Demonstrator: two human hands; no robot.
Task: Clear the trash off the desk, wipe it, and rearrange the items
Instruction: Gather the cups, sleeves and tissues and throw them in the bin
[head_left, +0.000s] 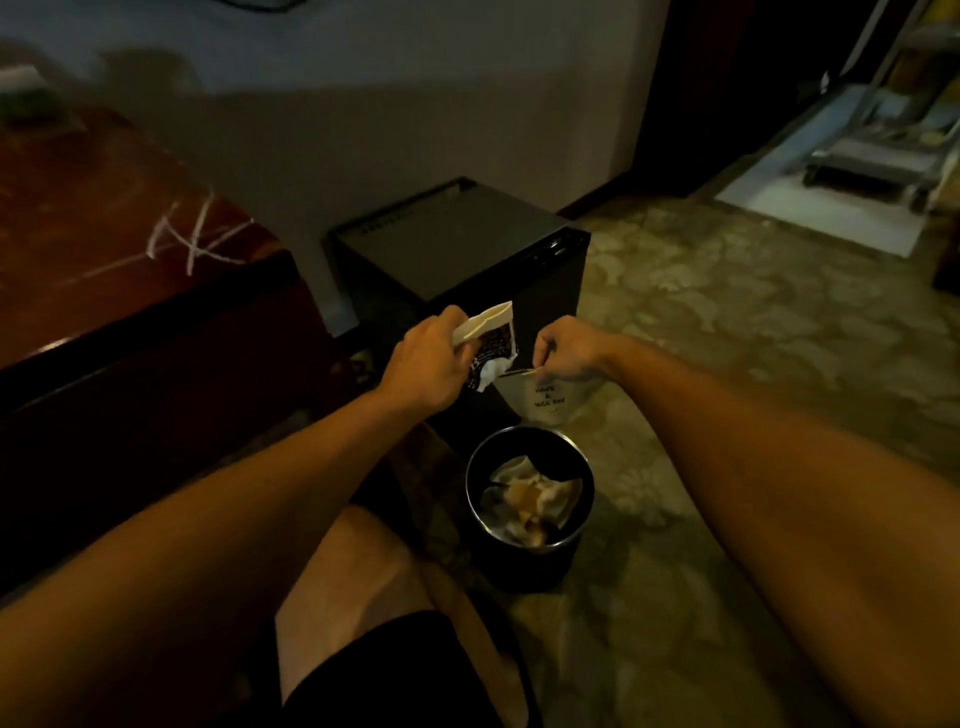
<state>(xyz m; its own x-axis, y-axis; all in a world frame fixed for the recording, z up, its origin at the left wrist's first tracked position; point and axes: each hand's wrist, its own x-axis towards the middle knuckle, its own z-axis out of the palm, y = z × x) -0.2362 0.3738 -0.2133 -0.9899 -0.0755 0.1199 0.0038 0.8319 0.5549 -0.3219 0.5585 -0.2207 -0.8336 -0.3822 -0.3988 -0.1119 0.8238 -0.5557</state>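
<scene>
Both hands hung above the bin (530, 488), a black round can on the carpet that already held crumpled paper. The trash in hand looked light and limp: thin wrappers and tissue that would crush at any squeeze and drop slowly, so a pinch at an edge or a loose fistful would be enough to carry it, and neither piece seemed fragile or slippery.

The left hand (426, 364), up and to the left of the bin, gripped a bunch of wrappers (491, 338), fingers curled tight around a pale folded strip with a dark printed packet and a wad of white tissue hanging from it toward the bin.

The right hand (566, 349), above the bin and slightly behind it, pinched the top edge of a white bag (543, 397) between thumb and fingertips, the other fingers curled in narrow. The bag hung straight down with its lower end just over the bin's far rim; the printing on it was too blurred to read, and it may have been paper or thin plastic.

A black cabinet (457, 239) stood behind the bin, and the desk (104, 234) lay well to the bin's left.
</scene>
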